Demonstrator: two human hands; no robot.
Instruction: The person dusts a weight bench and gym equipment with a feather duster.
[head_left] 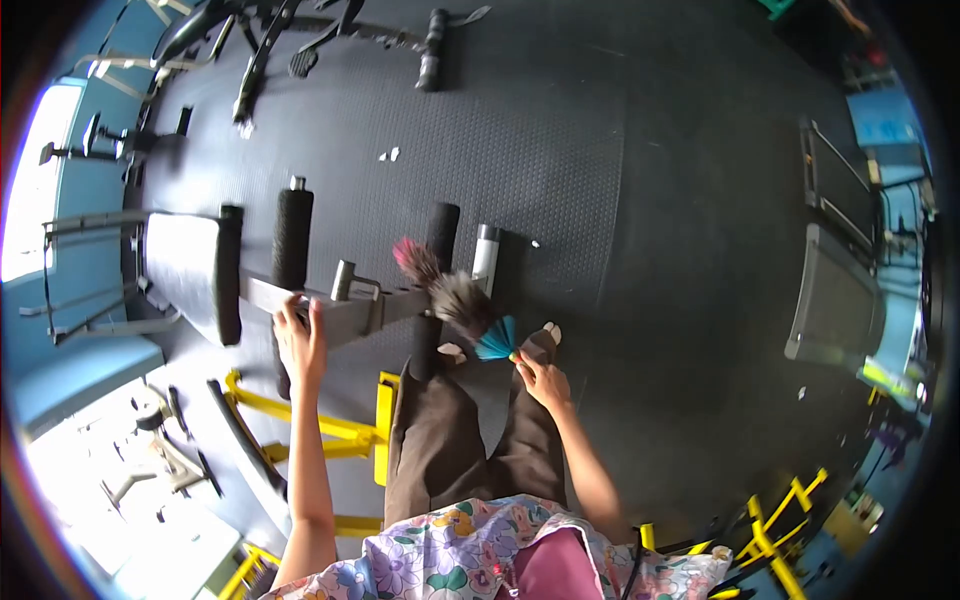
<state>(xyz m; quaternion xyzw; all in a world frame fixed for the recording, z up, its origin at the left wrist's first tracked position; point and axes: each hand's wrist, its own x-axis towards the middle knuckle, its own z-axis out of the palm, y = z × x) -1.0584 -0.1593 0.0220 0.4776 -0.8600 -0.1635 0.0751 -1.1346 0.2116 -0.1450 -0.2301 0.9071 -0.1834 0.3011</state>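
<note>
Right hand (543, 380) grips the handle of a feather duster (455, 295), fingers curled tight around it, and the plumes (pink at the tip, grey in the middle, teal by the handle) lie across the grey frame of a weight bench (345, 310). Left hand (300, 340) rests on that same frame, fingers bent over its edge. Black foam rollers (292, 238) stand up just behind the duster, crowding the bar. A padded seat (185, 270) sits to the left, yellow equipment legs (340, 432) below, and a treadmill (835, 300) well apart at right.
</note>
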